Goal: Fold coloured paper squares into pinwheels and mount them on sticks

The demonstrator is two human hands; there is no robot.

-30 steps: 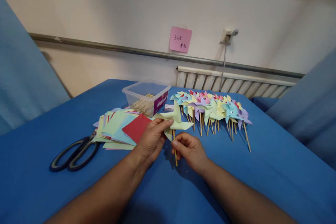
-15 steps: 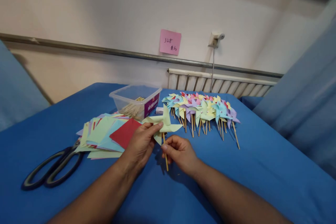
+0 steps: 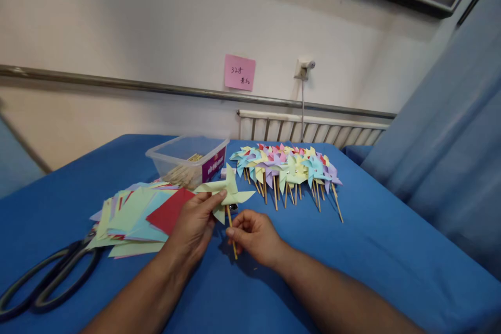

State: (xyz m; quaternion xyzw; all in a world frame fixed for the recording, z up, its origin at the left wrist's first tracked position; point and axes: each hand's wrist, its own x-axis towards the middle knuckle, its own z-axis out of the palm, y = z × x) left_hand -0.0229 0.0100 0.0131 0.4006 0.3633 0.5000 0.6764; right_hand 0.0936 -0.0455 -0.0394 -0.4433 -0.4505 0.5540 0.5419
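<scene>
A pale green paper pinwheel [image 3: 231, 197] is held up over the blue cloth, its blades folded and its wooden stick [image 3: 230, 225] pointing down. My left hand [image 3: 198, 222] pinches the pinwheel at its centre, thumb in front. My right hand [image 3: 252, 235] grips the lower part of the stick between thumb and fingers. Behind the blades, near the stick, a small dark shiny object is partly hidden. To the left of my left hand lies a pile of coloured paper squares [image 3: 133, 214], a red one on top.
Large dark-handled scissors [image 3: 50, 276] lie at the left, their blades under the paper. A clear plastic box [image 3: 164, 156] holds wooden sticks. Several finished pinwheels [image 3: 287, 167] lie in rows toward the back. A radiator [image 3: 313, 128] and a metal rail [image 3: 176, 91] line the wall.
The view has shifted, so things on the table sit further left. Both hands keep their hold on the pinwheel; my right hand sits slightly lower along the stick.
</scene>
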